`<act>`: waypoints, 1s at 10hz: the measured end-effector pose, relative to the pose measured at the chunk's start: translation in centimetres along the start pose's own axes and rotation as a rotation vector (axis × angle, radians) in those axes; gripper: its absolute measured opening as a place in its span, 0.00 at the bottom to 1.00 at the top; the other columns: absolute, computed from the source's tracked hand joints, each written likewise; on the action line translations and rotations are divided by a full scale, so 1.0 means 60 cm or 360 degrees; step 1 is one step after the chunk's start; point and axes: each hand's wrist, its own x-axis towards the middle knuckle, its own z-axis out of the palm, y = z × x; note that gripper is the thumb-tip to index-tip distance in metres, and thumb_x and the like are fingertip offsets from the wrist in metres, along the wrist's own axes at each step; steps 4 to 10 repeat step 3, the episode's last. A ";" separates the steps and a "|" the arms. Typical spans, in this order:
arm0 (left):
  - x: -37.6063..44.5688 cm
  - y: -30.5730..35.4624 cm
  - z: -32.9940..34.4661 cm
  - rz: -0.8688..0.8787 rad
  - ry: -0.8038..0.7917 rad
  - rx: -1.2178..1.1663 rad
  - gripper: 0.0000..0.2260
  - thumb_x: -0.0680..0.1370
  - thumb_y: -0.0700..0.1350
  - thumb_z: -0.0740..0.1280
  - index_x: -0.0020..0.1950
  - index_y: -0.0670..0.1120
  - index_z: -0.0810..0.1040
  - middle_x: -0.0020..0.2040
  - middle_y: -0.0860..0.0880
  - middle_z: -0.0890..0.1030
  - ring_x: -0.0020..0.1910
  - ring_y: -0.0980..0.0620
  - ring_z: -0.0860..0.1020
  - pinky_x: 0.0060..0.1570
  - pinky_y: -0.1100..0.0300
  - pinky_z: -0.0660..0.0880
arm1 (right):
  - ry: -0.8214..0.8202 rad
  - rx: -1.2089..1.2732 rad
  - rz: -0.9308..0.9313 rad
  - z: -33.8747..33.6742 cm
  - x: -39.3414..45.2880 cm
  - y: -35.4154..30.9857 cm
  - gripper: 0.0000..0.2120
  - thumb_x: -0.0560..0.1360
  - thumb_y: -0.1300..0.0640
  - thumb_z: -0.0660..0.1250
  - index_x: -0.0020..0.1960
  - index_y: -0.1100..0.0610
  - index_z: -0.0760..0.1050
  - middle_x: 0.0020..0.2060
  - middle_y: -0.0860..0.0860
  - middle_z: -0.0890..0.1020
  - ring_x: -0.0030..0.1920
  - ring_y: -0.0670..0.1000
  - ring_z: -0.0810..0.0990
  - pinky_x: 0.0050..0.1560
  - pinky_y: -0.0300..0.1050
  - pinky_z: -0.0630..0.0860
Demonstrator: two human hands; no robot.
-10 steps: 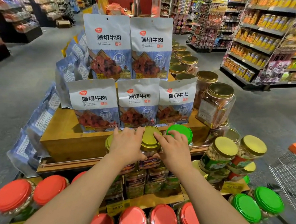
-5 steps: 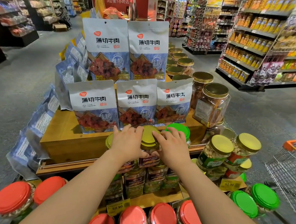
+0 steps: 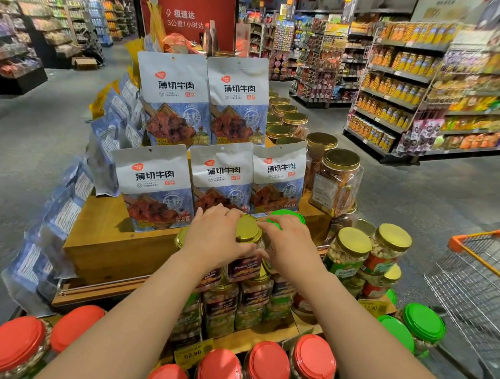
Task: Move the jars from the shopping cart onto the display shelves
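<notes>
Clasping gold-lidded jar (image 3: 248,238) between left hand (image 3: 213,240) and right hand (image 3: 290,248), jerky bags (image 3: 222,177) behind, cart (image 3: 485,273) right.

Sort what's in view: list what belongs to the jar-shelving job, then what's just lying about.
Job: gold-lidded jar held between left hand and right hand; shopping cart; display shelves.
Just about: beef jerky bags; red-lidded jars; price tag.

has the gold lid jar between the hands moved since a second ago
No. The gold-lid jar sits in the same spot below the middle beef pouch, with the left hand and right hand on it as before.
</notes>
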 end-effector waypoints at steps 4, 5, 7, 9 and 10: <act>-0.109 0.078 -0.067 -0.0075 0.0278 -0.0048 0.30 0.72 0.68 0.67 0.70 0.55 0.72 0.66 0.53 0.76 0.66 0.50 0.73 0.63 0.49 0.73 | 0.0188 0.0191 -0.0018 -0.098 -0.108 -0.015 0.29 0.73 0.43 0.70 0.71 0.52 0.70 0.71 0.54 0.70 0.72 0.56 0.65 0.71 0.51 0.65; -0.109 0.078 -0.067 -0.0075 0.0278 -0.0048 0.30 0.72 0.68 0.67 0.70 0.55 0.72 0.66 0.53 0.76 0.66 0.50 0.73 0.63 0.49 0.73 | 0.0188 0.0191 -0.0018 -0.098 -0.108 -0.015 0.29 0.73 0.43 0.70 0.71 0.52 0.70 0.71 0.54 0.70 0.72 0.56 0.65 0.71 0.51 0.65; -0.109 0.078 -0.067 -0.0075 0.0278 -0.0048 0.30 0.72 0.68 0.67 0.70 0.55 0.72 0.66 0.53 0.76 0.66 0.50 0.73 0.63 0.49 0.73 | 0.0188 0.0191 -0.0018 -0.098 -0.108 -0.015 0.29 0.73 0.43 0.70 0.71 0.52 0.70 0.71 0.54 0.70 0.72 0.56 0.65 0.71 0.51 0.65; -0.109 0.078 -0.067 -0.0075 0.0278 -0.0048 0.30 0.72 0.68 0.67 0.70 0.55 0.72 0.66 0.53 0.76 0.66 0.50 0.73 0.63 0.49 0.73 | 0.0188 0.0191 -0.0018 -0.098 -0.108 -0.015 0.29 0.73 0.43 0.70 0.71 0.52 0.70 0.71 0.54 0.70 0.72 0.56 0.65 0.71 0.51 0.65; -0.109 0.078 -0.067 -0.0075 0.0278 -0.0048 0.30 0.72 0.68 0.67 0.70 0.55 0.72 0.66 0.53 0.76 0.66 0.50 0.73 0.63 0.49 0.73 | 0.0188 0.0191 -0.0018 -0.098 -0.108 -0.015 0.29 0.73 0.43 0.70 0.71 0.52 0.70 0.71 0.54 0.70 0.72 0.56 0.65 0.71 0.51 0.65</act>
